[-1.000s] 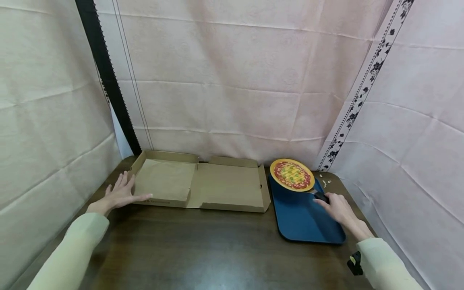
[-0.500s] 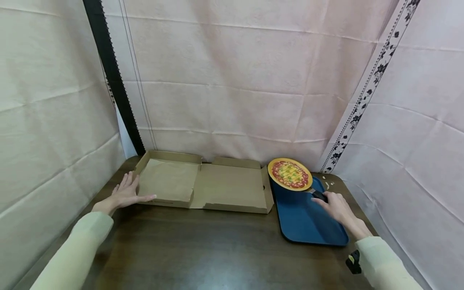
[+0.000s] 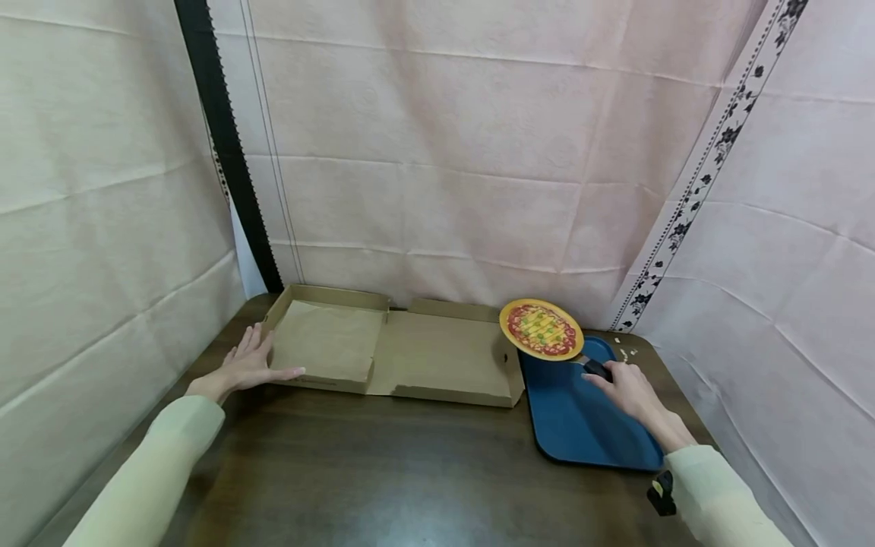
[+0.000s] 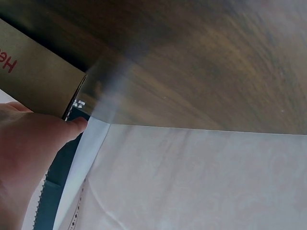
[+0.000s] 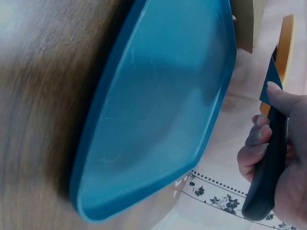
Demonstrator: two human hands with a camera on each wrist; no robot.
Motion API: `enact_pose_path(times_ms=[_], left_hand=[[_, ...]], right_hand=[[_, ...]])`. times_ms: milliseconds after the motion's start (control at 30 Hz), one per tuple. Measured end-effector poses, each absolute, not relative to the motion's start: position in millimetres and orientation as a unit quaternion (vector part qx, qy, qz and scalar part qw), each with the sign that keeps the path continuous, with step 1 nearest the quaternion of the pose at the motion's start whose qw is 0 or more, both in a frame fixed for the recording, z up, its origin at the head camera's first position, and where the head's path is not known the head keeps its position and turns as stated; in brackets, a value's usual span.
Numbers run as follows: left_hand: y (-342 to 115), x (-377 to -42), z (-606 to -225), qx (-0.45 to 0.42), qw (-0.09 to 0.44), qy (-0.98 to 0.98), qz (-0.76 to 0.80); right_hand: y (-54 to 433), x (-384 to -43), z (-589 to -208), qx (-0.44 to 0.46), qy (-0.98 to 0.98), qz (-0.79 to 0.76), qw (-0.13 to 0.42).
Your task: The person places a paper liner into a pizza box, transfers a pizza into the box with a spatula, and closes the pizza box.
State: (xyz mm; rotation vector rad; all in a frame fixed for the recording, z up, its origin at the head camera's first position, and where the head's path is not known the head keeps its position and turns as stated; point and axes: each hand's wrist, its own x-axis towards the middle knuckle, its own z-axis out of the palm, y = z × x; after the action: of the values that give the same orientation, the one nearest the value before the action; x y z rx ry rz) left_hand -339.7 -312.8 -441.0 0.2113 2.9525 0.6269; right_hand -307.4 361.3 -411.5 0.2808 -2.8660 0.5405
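My right hand grips the black handle of a pizza server, with the thumb laid along the top by the blade. On its blade rests a round pizza with a yellow rim and red, yellow and green topping. The pizza hangs over the far left corner of the blue tray, its left edge overlapping the box lid in the head view. At the left, my other hand rests with spread fingers against the side of an open cardboard pizza box. Brown paper lines the box's left half.
White crumbs or scraps lie on the table behind the tray. Pale cloth hangs close behind the box, and more cloth walls in both sides. The dark wooden table stretches in front of the box.
The pizza on the server has shifted left, away from the tray and toward the box. The left hand stays at the box's side. The head view has turned slightly, sliding the scene rightward.
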Motion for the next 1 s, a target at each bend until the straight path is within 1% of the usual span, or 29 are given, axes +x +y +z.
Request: enact_pose_path(times_ms=[233, 467, 667, 1000], left_hand=[[-309.8, -339.5, -441.4, 0.070, 0.062, 0.974, 0.204], [-306.5, -340.0, -440.6, 0.069, 0.054, 0.977, 0.197], [-302.7, -339.7, -440.1, 0.068, 0.058, 0.977, 0.195], [-298.8, -339.4, -446.0, 0.066, 0.050, 0.976, 0.199]], right_hand=[[355.1, -310.4, -411.8, 0.109, -0.971, 0.182, 0.108], [347.1, -312.9, -411.5, 0.118, -0.969, 0.189, 0.105], [339.0, -315.8, -409.9, 0.123, -0.968, 0.193, 0.105], [326.9, -318.3, -413.0, 0.133, -0.965, 0.200, 0.103]])
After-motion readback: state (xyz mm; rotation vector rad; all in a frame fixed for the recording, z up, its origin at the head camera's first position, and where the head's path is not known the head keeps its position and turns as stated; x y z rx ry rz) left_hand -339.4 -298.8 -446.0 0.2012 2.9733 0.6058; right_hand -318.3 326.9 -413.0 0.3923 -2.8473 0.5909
